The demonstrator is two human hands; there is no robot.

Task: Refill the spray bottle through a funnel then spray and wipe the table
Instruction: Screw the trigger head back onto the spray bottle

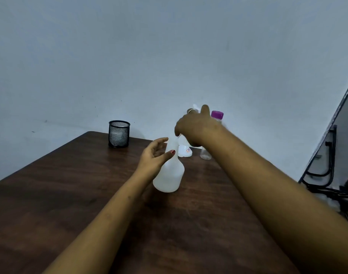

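A translucent white spray bottle (170,175) stands on the dark wooden table (70,184), a little liquid showing in its base. My left hand (153,155) holds its neck between thumb and fingers. My right hand (196,127) hovers just above the neck and grips the white spray head (194,107), most of which is hidden by the hand. A thin tube pokes down from it toward the bottle's mouth. A small white funnel (185,152) lies on the table just behind the bottle. A clear bottle with a purple cap (217,114) stands behind my right hand.
A black mesh cup (119,133) stands near the table's far left corner against the pale wall. Black metal frames and a dark panel (331,155) lean off the table's right side.
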